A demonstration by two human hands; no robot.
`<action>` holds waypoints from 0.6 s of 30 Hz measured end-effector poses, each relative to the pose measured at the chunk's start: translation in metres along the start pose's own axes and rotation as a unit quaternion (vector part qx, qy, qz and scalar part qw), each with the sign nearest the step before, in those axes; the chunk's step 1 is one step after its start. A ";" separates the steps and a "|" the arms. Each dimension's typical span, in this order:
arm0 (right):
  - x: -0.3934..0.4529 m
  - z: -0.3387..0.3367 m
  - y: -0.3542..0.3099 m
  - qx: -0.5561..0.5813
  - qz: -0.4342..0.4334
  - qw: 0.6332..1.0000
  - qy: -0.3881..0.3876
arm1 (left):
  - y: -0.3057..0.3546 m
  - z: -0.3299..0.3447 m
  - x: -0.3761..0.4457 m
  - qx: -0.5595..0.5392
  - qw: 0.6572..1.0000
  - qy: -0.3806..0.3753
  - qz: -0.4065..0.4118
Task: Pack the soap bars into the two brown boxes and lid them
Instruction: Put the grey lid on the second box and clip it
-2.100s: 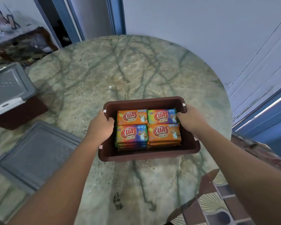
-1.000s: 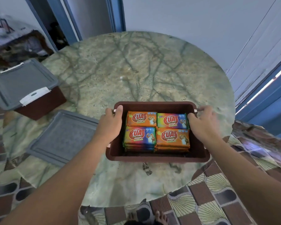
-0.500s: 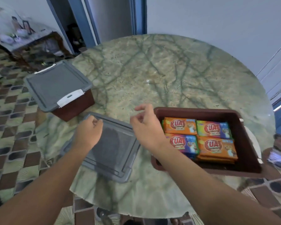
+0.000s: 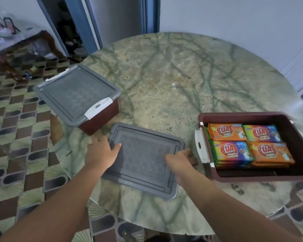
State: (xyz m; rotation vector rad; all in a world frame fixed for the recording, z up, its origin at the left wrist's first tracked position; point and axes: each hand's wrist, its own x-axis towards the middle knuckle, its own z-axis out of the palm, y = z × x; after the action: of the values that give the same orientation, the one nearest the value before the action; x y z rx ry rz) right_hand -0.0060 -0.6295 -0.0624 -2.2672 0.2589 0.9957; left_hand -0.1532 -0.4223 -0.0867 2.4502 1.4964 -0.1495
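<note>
Head: both hands, left hand (image 4: 101, 152) & right hand (image 4: 179, 162), grip loose lid (image 4: 143, 159) edges.

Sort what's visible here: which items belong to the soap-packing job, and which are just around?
Job:
open brown box holding Kuat soap bars
loose grey lid, left hand and right hand at its sides
lidded brown box

Just around:
marble table
wooden side table
patterned floor tiles

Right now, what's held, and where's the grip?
The loose grey lid: left hand at its left edge, right hand at its right edge.
</note>
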 end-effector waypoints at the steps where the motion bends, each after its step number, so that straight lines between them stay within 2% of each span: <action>1: 0.000 0.002 0.001 0.000 0.005 1.000 0.013 | 0.000 0.000 0.001 0.000 1.000 -0.004 0.002; 4: 0.000 0.006 0.001 0.039 0.001 0.999 0.027 | 0.001 0.001 0.002 -0.016 1.000 -0.008 -0.007; 8: -0.012 -0.002 -0.013 0.161 -0.080 0.983 -0.035 | -0.005 0.002 0.003 -0.113 0.992 -0.020 -0.061; 12: -0.037 -0.021 -0.031 0.126 -0.213 0.968 -0.050 | -0.010 0.001 0.002 -0.194 0.977 -0.024 -0.084; 18: -0.050 -0.065 -0.045 0.004 -0.336 0.942 0.005 | 0.007 -0.020 -0.016 -0.219 0.974 0.048 -0.012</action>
State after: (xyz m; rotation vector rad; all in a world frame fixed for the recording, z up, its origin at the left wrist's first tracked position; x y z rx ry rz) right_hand 0.0162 -0.6393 0.0283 -2.1097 -0.4826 0.6094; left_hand -0.1558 -0.4336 -0.0624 2.1097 1.4147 0.2713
